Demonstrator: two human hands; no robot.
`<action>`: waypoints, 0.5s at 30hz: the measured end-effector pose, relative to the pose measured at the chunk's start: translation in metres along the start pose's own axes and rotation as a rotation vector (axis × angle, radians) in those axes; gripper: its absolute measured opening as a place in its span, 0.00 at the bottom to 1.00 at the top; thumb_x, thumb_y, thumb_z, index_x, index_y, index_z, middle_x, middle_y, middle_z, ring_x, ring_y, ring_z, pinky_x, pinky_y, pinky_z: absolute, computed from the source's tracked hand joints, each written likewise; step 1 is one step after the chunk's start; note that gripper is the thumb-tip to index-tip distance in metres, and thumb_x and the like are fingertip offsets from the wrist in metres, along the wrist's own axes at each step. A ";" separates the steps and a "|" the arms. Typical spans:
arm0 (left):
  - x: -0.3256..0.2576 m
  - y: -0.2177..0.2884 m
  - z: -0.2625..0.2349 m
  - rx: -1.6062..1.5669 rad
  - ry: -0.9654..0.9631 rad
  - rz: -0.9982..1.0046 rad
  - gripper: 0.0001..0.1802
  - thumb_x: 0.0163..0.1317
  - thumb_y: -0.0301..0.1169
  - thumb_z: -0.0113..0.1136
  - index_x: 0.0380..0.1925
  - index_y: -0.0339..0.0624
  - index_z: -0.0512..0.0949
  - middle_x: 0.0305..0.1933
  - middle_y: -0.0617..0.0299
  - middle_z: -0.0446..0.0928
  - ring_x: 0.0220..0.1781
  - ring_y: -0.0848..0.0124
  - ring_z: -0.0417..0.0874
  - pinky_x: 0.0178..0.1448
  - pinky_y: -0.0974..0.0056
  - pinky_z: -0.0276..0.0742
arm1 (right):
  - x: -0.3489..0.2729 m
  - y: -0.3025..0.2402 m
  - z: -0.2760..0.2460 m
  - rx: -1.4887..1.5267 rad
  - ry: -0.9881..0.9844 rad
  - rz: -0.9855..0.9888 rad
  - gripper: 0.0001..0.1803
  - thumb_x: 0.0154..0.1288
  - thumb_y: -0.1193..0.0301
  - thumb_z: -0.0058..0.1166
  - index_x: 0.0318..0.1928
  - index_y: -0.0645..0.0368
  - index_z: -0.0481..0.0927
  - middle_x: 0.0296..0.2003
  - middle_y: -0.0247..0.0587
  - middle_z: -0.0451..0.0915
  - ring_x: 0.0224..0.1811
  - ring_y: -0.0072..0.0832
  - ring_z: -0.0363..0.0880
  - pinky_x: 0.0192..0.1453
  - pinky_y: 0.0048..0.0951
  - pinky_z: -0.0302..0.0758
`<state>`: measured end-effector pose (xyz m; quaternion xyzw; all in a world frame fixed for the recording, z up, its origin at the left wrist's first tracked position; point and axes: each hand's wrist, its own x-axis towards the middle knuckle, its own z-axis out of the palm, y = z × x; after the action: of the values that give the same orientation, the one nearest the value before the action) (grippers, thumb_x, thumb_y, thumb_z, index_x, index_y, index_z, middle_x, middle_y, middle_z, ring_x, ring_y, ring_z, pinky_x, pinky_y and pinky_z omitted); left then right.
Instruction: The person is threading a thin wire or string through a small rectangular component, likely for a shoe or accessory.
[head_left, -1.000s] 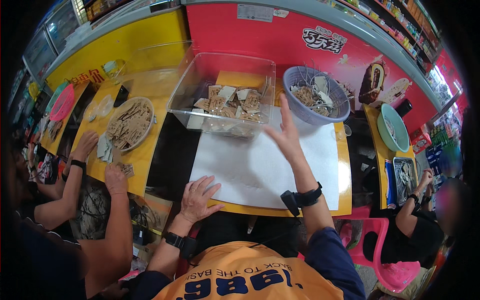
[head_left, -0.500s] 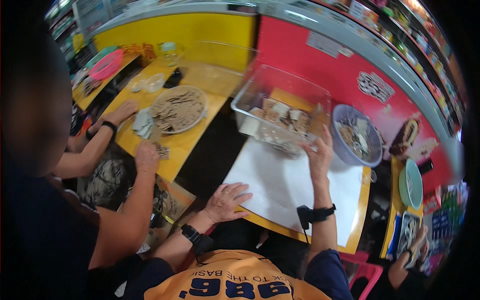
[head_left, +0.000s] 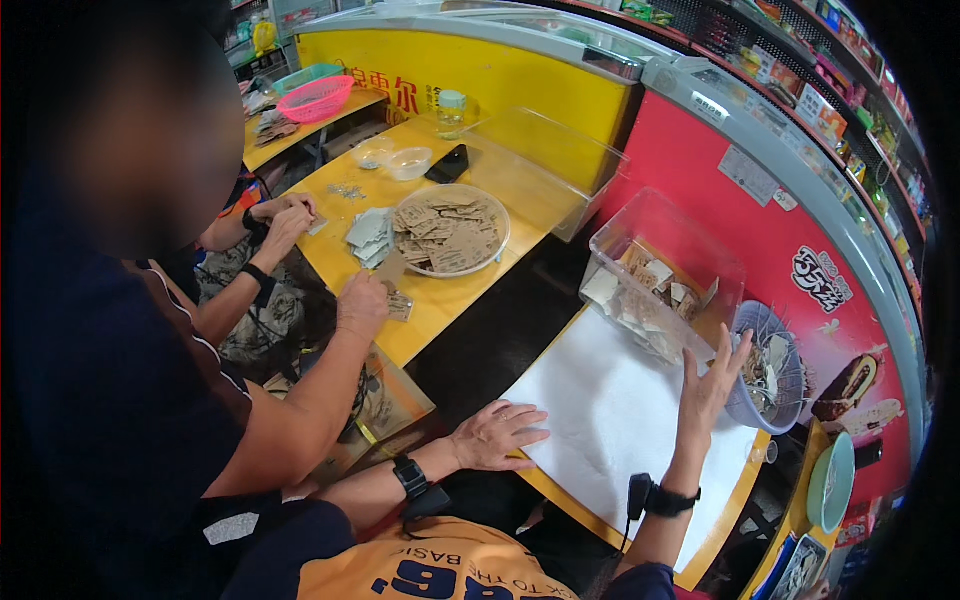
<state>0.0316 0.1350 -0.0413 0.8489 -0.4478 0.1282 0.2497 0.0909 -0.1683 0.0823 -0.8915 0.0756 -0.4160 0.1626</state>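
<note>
My left hand lies at the near left edge of a white sheet covering my yellow table. Its fingers are stretched out and nothing is in them. My right hand is raised above the sheet's right part, fingers spread and holding nothing. Just beyond it stands a clear plastic bin with brown and whitish card pieces inside. To the right of that hand is a purple basket of mixed pale and silvery pieces, too jumbled to name.
At the left, another person's hand holds a brown card beside a round tray heaped with brown cards. A white card stack, clear bowls and a black phone share that yellow table. A green basin stands far right.
My right hand has come away from the bin's near corner and spread its fingers. The left hand stays at the table edge. The whole view has turned, shifting the scene rightward.
</note>
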 end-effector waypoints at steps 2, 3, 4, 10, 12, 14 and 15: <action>-0.002 0.000 0.000 0.024 -0.003 -0.016 0.28 0.56 0.51 0.62 0.53 0.52 0.75 0.63 0.58 0.68 0.65 0.63 0.69 0.64 0.56 0.65 | 0.004 -0.042 -0.037 0.164 -0.070 -0.026 0.26 0.57 0.78 0.61 0.58 0.58 0.74 0.67 0.56 0.62 0.71 0.49 0.59 0.72 0.42 0.58; -0.003 -0.002 0.001 0.038 0.003 -0.017 0.27 0.56 0.51 0.62 0.53 0.52 0.75 0.63 0.58 0.68 0.65 0.63 0.68 0.65 0.56 0.64 | 0.007 -0.060 -0.055 0.311 -0.130 -0.053 0.24 0.59 0.79 0.58 0.57 0.58 0.74 0.65 0.56 0.66 0.69 0.47 0.62 0.70 0.41 0.60; -0.002 -0.004 -0.001 0.003 0.013 -0.016 0.27 0.56 0.50 0.62 0.53 0.51 0.75 0.63 0.58 0.69 0.65 0.63 0.69 0.65 0.55 0.64 | 0.008 -0.075 -0.072 0.390 -0.158 -0.104 0.22 0.61 0.81 0.55 0.56 0.59 0.75 0.61 0.55 0.70 0.66 0.45 0.67 0.69 0.40 0.63; 0.013 -0.005 -0.003 0.030 -0.045 -0.022 0.27 0.55 0.48 0.62 0.53 0.51 0.74 0.63 0.58 0.69 0.65 0.63 0.69 0.63 0.54 0.64 | 0.044 -0.136 -0.216 0.364 -0.752 -0.783 0.05 0.66 0.77 0.50 0.37 0.66 0.77 0.50 0.63 0.77 0.44 0.44 0.85 0.57 0.48 0.75; 0.016 0.001 0.000 0.029 -0.063 0.007 0.26 0.55 0.48 0.62 0.53 0.51 0.75 0.62 0.58 0.69 0.64 0.62 0.69 0.63 0.54 0.64 | 0.022 -0.151 -0.230 0.646 -0.576 -0.506 0.08 0.58 0.67 0.61 0.35 0.56 0.81 0.47 0.58 0.80 0.47 0.40 0.83 0.58 0.46 0.75; 0.019 0.004 0.005 0.049 -0.073 0.002 0.27 0.56 0.49 0.61 0.55 0.52 0.74 0.63 0.58 0.69 0.64 0.62 0.69 0.63 0.54 0.64 | 0.008 -0.150 -0.227 0.660 -0.470 -0.361 0.14 0.50 0.61 0.68 0.38 0.47 0.85 0.46 0.44 0.83 0.51 0.35 0.83 0.60 0.41 0.74; 0.022 0.006 0.008 0.057 -0.076 0.012 0.28 0.56 0.49 0.61 0.56 0.52 0.74 0.63 0.59 0.69 0.64 0.62 0.69 0.63 0.54 0.64 | 0.003 -0.146 -0.228 0.791 -0.454 -0.365 0.14 0.50 0.62 0.68 0.39 0.47 0.85 0.47 0.45 0.83 0.51 0.35 0.83 0.59 0.41 0.74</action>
<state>0.0392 0.1127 -0.0370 0.8573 -0.4581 0.1101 0.2077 -0.0816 -0.0842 0.2729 -0.8283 -0.2828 -0.2298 0.4255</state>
